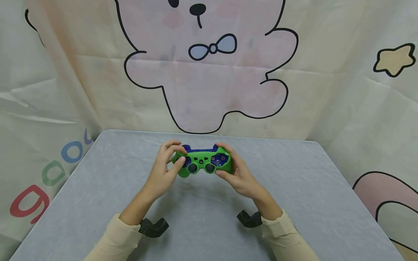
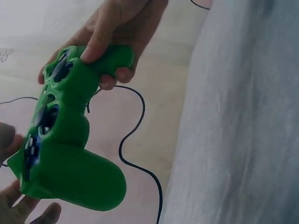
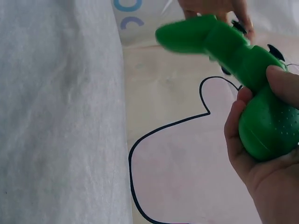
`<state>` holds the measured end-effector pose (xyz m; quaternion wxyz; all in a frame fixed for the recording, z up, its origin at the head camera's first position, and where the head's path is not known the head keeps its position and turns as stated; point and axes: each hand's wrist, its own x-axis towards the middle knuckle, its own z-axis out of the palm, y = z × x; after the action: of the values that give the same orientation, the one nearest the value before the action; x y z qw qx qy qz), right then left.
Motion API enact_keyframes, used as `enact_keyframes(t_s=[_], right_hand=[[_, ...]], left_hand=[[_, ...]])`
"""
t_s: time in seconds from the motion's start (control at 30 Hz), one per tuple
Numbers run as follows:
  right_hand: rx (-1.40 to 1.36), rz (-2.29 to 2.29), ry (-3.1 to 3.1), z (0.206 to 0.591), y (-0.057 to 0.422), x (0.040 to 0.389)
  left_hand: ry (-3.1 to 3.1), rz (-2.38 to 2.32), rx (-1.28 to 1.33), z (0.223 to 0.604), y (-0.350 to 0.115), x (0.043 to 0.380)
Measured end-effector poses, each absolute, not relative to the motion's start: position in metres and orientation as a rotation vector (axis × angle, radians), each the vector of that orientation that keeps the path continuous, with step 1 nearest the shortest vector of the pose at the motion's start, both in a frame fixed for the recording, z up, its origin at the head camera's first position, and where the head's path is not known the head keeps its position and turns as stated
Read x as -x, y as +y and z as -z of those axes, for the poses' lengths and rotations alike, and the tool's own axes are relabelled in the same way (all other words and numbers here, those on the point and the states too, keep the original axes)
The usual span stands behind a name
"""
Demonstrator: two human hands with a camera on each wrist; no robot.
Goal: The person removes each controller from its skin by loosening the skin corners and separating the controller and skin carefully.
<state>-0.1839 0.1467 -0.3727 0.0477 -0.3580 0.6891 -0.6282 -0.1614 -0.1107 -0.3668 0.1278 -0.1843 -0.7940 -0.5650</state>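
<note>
A green and dark-blue game controller (image 1: 200, 155) is held up above the table, its face with two thumbsticks turned toward me. My right hand (image 1: 241, 177) grips its right handle, with the thumb lying low beside the right stick and fingers curled behind. At the other end, my left hand (image 1: 163, 172) has its thumb over the left button pad and its fingers at the top edge. In the left wrist view the controller's left handle (image 2: 96, 182) hangs outside the left palm. The right wrist view shows the right handle (image 3: 268, 128) sitting in the right palm.
A table with a grey-blue cloth (image 1: 202, 224) spreads under both arms. Behind it hangs a curtain (image 1: 209, 94) printed with a pink cartoon animal. Dark wrist-worn camera mounts (image 1: 153, 227) stick out from both cuffs.
</note>
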Motion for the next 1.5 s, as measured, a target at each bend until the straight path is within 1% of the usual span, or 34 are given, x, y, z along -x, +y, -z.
enact_keyframes(t_s=[0.17,0.33,0.5,0.7,0.9,1.0,1.27,1.5], right_hand=[[1.122,1.872,2.146,0.371,0.144,0.183],[1.136,1.879,2.137,0.374,0.14,0.184],[1.108,1.906,2.132,0.379,0.139,0.185],[1.129,1.925,2.111,0.379,0.137,0.182],[1.086,1.922,2.151,0.38,0.133,0.181],[1.071,1.919,2.195,0.382,0.133,0.181],[1.066,2.014,2.295,0.382,0.133,0.184],[1.081,2.098,2.234,0.38,0.131,0.182]], left_hand=[[-2.32,1.266,0.591,0.372,-0.109,0.161],[-2.148,1.061,0.609,0.378,-0.107,0.165],[-2.171,1.049,0.672,0.382,-0.107,0.166],[-2.369,1.06,0.8,0.373,-0.114,0.161],[-2.38,1.382,0.712,0.37,-0.113,0.16],[-2.364,1.414,0.691,0.368,-0.113,0.159],[-2.346,1.276,0.733,0.365,-0.108,0.156],[-2.133,0.918,0.765,0.377,-0.101,0.16]])
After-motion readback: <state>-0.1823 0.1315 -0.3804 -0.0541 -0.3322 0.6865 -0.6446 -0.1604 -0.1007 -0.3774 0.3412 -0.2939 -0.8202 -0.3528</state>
